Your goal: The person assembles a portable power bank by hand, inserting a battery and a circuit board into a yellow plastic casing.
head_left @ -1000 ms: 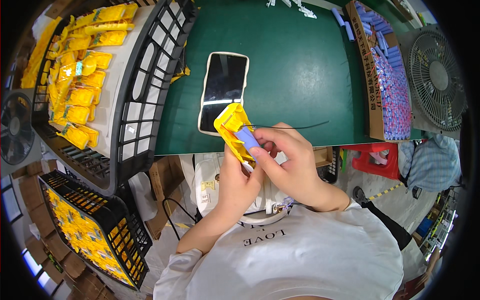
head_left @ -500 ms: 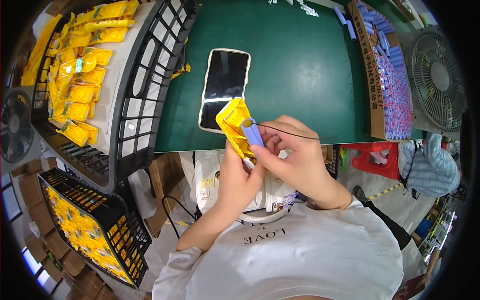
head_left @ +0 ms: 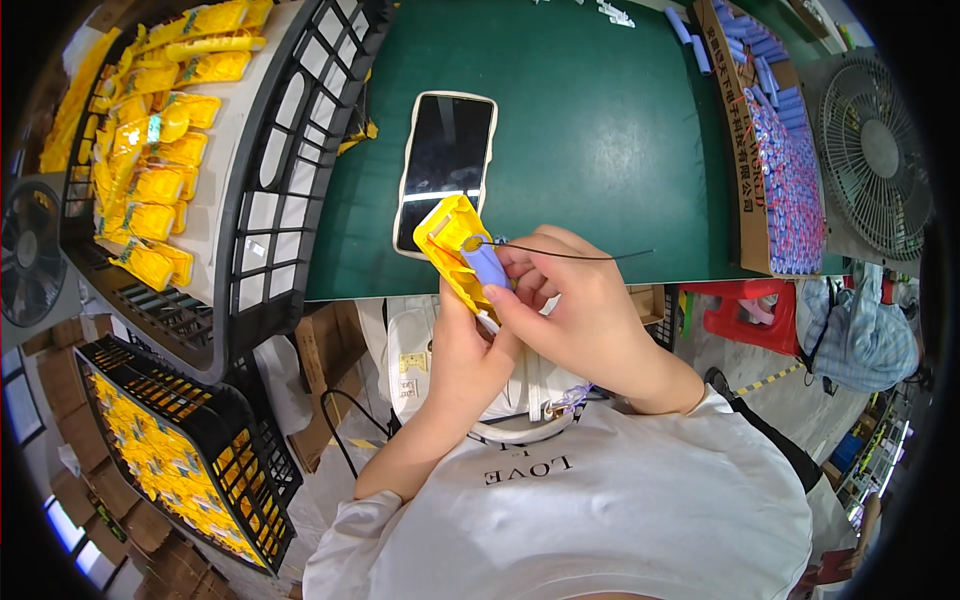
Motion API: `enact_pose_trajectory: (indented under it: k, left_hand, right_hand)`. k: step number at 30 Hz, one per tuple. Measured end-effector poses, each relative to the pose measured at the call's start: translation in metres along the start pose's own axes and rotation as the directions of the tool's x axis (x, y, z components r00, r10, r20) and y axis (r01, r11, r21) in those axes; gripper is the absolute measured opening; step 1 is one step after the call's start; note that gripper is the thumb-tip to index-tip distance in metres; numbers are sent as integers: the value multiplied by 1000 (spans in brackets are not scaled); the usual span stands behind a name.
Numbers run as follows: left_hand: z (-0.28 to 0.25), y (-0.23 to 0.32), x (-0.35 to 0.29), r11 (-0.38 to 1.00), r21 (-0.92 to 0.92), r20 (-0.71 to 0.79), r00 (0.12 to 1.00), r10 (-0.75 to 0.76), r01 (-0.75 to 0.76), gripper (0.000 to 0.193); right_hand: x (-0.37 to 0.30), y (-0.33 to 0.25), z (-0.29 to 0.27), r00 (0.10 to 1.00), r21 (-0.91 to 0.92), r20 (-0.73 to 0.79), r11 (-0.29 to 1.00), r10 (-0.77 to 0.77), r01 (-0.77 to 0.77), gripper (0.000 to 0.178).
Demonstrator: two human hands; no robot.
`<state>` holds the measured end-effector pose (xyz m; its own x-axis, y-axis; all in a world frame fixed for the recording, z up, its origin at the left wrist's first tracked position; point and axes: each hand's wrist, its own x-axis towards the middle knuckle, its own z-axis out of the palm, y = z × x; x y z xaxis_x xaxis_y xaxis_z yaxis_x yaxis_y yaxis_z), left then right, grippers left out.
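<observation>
My left hand (head_left: 468, 350) is wrapped round a yellow plastic housing (head_left: 441, 228), hollow side up, over the table's near edge. Between the fingers of my right hand (head_left: 570, 300) is a purple cylindrical battery cell (head_left: 485, 265), tilted at the housing's open side. A thin dark wire (head_left: 570, 254) runs from the cell's upper end across my right hand. Whether the cell touches the housing's inside I cannot tell. Just beyond the housing, a phone in a pale case (head_left: 450, 150) lies on the green table (head_left: 590, 150).
At the left stands a black crate (head_left: 270, 180) with yellow housings (head_left: 155, 185); a second crate (head_left: 190, 440) of yellow parts sits lower. A cardboard box (head_left: 740, 170) of purple cells stands at the right, beside a fan (head_left: 878, 150). Small white pieces (head_left: 615, 14) lie at the far edge.
Both hands have shifted slightly left with the housing and the cell. The cell now sits lower and closer into the housing's hollow. The wire's free end reaches out past my right hand.
</observation>
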<state>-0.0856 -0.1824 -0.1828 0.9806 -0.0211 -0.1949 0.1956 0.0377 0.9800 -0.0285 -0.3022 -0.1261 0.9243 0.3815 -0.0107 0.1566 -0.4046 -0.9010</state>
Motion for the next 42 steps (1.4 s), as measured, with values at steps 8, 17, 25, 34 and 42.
enact_pose_trajectory:
  k: [8,17,25,34,42]
  left_hand:
    - [1,8,1,999,45,-46,999,29,-27,54]
    - [-1,1,0,998,-31,-71,996,44,-47,53]
    - [-3,14,5,974,-224,-87,996,19,-38,37]
    - [-3,17,2,986,-156,-97,992,-80,64,31]
    - [-3,11,4,991,-131,-119,993,10,-26,32]
  right_hand:
    - [5,-5,-4,997,-39,52,998,-52,55,16]
    - [9,-7,-6,994,-13,90,998,-55,56,16]
    - [14,9,-19,986,-43,169,999,-5,13,18]
    - [28,30,-11,986,383,155,924,-58,-6,31]
    - [32,31,2,968,600,249,779,35,-182,35]
